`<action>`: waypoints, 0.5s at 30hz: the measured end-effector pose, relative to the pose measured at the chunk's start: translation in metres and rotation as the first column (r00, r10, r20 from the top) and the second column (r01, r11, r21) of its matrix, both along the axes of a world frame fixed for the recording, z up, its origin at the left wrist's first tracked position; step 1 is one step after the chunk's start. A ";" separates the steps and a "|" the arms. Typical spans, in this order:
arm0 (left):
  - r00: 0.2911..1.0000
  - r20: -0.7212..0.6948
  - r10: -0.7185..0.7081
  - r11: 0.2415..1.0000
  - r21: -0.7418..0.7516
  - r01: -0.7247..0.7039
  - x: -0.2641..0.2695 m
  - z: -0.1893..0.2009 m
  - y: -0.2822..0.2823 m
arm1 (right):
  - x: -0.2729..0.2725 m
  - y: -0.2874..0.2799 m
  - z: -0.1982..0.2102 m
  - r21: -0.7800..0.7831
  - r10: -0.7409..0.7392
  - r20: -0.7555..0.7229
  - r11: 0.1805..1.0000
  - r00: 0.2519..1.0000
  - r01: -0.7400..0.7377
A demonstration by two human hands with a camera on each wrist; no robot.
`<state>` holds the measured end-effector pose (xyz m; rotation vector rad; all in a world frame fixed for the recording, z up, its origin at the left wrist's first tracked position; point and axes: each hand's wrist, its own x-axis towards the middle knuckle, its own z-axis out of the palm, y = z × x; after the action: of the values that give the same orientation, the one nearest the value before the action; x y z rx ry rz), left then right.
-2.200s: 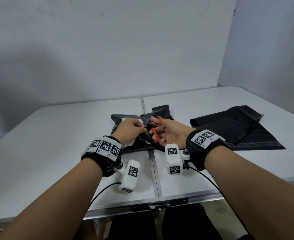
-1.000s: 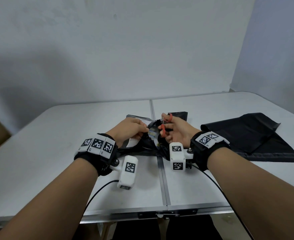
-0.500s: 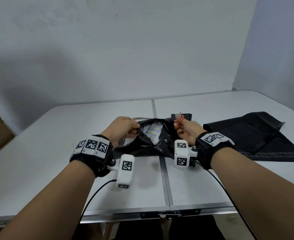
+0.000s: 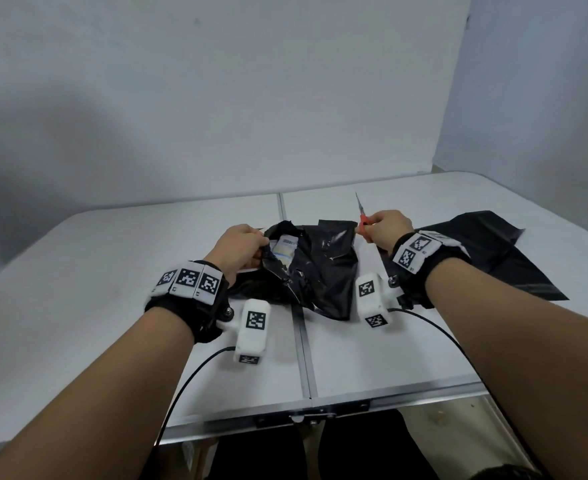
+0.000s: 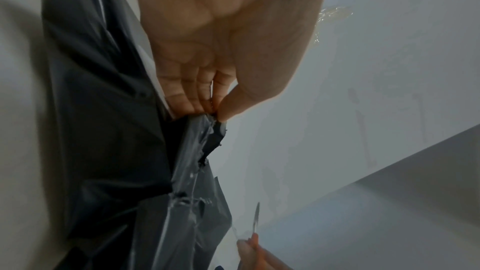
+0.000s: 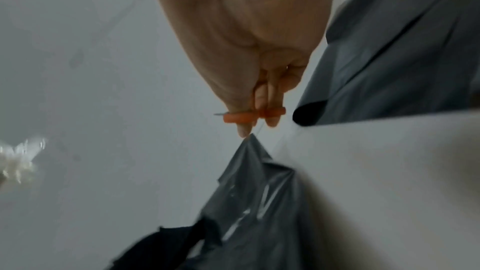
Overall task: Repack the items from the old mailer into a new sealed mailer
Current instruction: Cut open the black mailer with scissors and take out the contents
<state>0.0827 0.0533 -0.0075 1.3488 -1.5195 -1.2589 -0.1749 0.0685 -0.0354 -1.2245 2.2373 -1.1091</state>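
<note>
On the table (image 4: 95,306), left hand (image 4: 240,251) pinches old mailer (image 4: 316,271); right hand (image 4: 386,230) grips scissors (image 4: 361,216), blades up.

We see the old mailer (image 4: 320,271), crumpled glossy black plastic, lying cut open at mid-tabletop, a pale labelled packet (image 4: 285,249) showing inside its mouth. The new mailer (image 4: 500,258), flat and black, lies to its right.

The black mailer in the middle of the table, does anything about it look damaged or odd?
Yes. The old mailer is cut open with a ragged edge, a white labelled packet showing inside. The left hand pinches the torn flap; the right hand holds small red scissors, blades pointing up.
</note>
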 end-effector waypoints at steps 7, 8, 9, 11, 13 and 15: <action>1.000 0.016 -0.020 1.000 0.016 0.020 0.003 -0.005 -0.004 | -0.007 -0.007 -0.011 0.405 0.159 -0.334 0.914 0.929 -0.010; 1.000 0.018 -0.025 1.000 0.017 0.025 0.003 -0.007 -0.003 | -0.006 -0.007 -0.015 0.423 0.166 -0.348 0.906 0.923 -0.004; 0.999 0.021 -0.030 0.999 0.019 0.029 0.003 -0.009 -0.003 | -0.005 -0.006 -0.018 0.432 0.171 -0.358 0.902 0.918 0.001; 0.999 0.025 -0.035 0.999 0.025 0.034 0.003 -0.013 -0.002 | -0.004 -0.008 -0.024 0.444 0.152 -0.378 0.895 0.913 0.035; 0.999 0.031 -0.034 0.999 0.027 0.033 0.005 -0.016 0.000 | -0.003 -0.010 -0.022 0.440 0.141 -0.354 0.898 0.925 0.032; 0.999 0.038 -0.035 0.999 0.030 0.034 0.007 -0.019 0.000 | -0.004 -0.012 -0.019 0.396 0.093 -0.273 0.918 0.958 0.024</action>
<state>0.0898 0.0532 -0.0270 1.3789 -1.5624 -1.2878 -0.1790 0.0564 -0.0547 -1.3019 2.4774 -0.4422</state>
